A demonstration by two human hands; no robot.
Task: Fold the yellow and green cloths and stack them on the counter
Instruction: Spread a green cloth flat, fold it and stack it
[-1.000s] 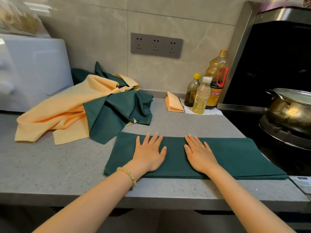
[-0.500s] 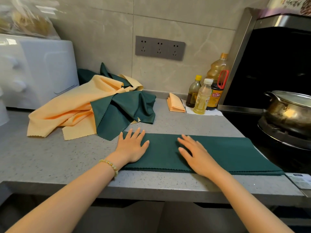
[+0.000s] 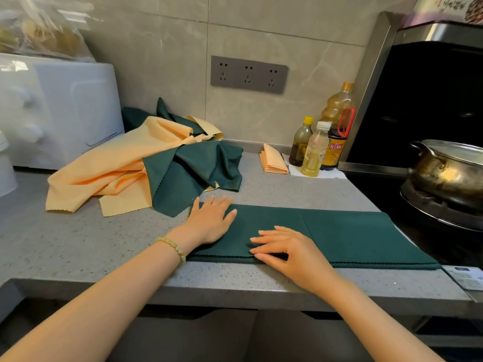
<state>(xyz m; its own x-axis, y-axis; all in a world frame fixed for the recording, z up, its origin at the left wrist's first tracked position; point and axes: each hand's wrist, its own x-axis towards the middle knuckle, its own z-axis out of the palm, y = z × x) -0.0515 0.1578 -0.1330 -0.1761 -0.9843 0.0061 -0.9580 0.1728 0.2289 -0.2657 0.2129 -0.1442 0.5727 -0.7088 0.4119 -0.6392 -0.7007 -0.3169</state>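
A dark green cloth [image 3: 352, 236] lies folded into a long strip along the front of the grey counter [image 3: 78, 244]. My left hand [image 3: 210, 220] lies flat on its left end. My right hand [image 3: 285, 249] rests near the strip's front edge, with its fingers slightly bent and the fingertips at the hem. Behind, a loose heap holds yellow cloths [image 3: 112, 168] and green cloths [image 3: 198, 168], unfolded. One folded yellow cloth [image 3: 273, 162] sits by the back wall.
A white appliance [image 3: 60, 113] stands at the back left. Three bottles [image 3: 318, 145] stand next to the folded yellow cloth. On the right are a stove with a metal pot [image 3: 449, 171] and a black splash panel [image 3: 423, 100]. The counter's front edge runs just below my hands.
Both hands have slid left along the green strip. My left hand now lies at its left end, and my right hand has turned toward the front hem with its fingers bent.
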